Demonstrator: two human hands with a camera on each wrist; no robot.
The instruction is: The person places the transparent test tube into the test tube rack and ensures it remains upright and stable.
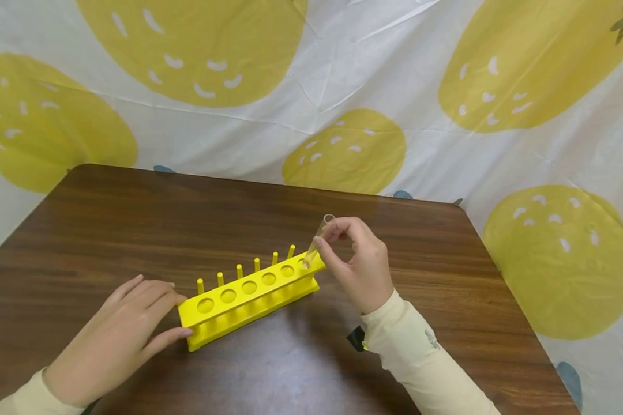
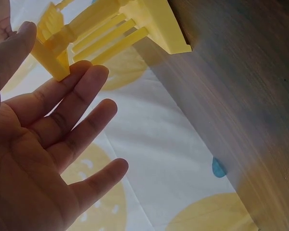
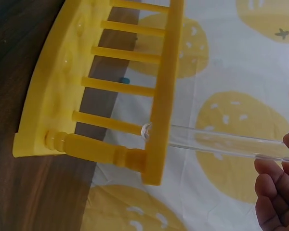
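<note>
A yellow test tube rack (image 1: 254, 298) stands on the table, a row of round holes along its top and upright pegs behind them. My left hand (image 1: 119, 331) holds its left end, thumb at the front and index finger at the back. In the left wrist view, the thumb (image 2: 14, 55) and fingers (image 2: 62, 113) pinch the top plate's end, the other fingers spread. My right hand (image 1: 360, 259) pinches a clear glass test tube (image 1: 314, 245) near its upper end. The tube leans over the rightmost hole; in the right wrist view its rounded tip (image 3: 145, 131) pokes just through the top plate.
The dark brown wooden table (image 1: 426, 276) has rounded far corners. Behind it hangs a white curtain (image 1: 249, 138) with large yellow fruit prints. A small black item (image 1: 355, 339) shows beside the right sleeve.
</note>
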